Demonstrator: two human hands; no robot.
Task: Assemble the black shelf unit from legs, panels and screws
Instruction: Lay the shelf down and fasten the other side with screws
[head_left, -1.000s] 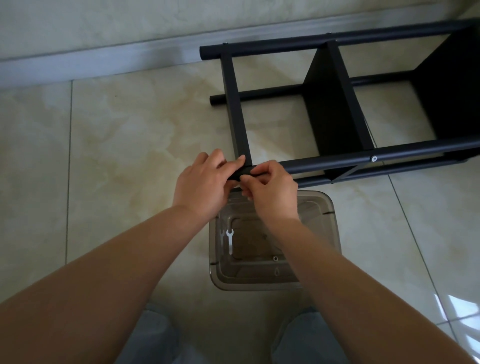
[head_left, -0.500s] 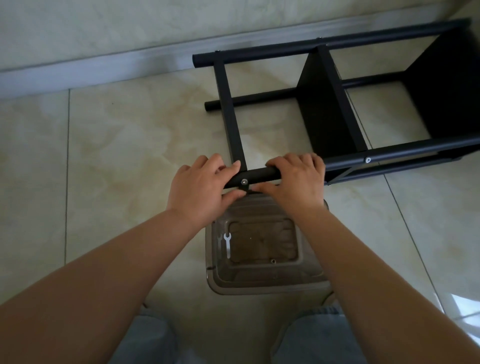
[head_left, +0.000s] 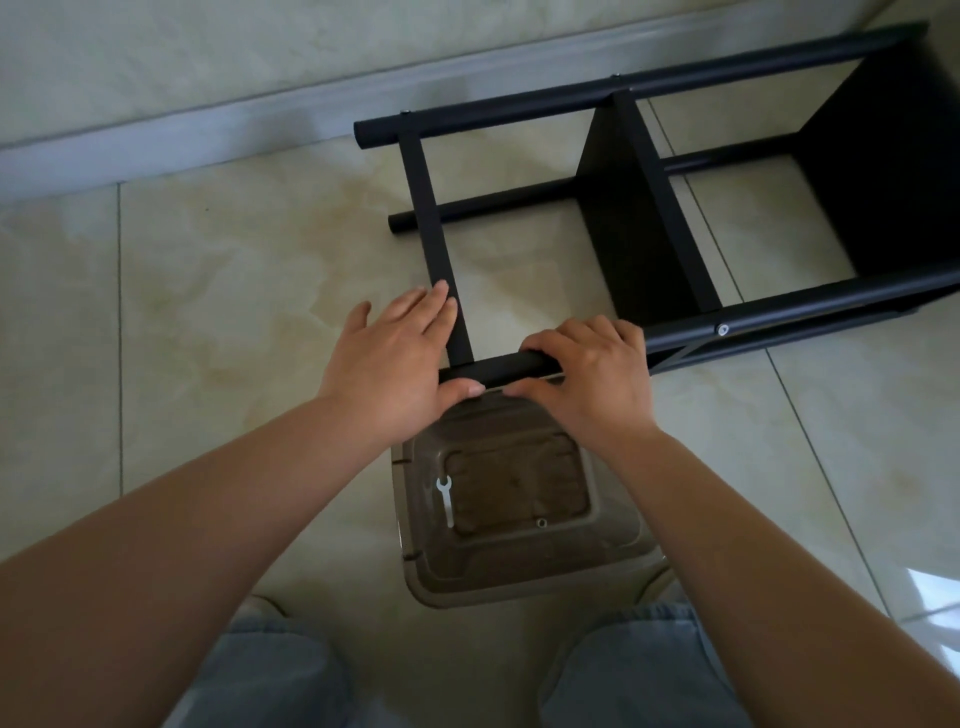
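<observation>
The black shelf unit lies on its side on the tiled floor, with round legs and flat panels joined. My right hand grips the near leg close to its end, fingers curled over the top. My left hand rests at the end of that same leg, fingers straight along the flat cross panel and thumb under the leg. A silver screw head shows further along the leg.
A clear brown plastic bin stands under my hands, with a small white wrench and a screw inside. A grey skirting board and the wall run behind. My knees in jeans are at the bottom edge.
My right hand went from pinching at the leg's end to gripping the leg further right. My left hand's fingers have straightened over the cross panel. The view has shifted so the shelf sits further right.
</observation>
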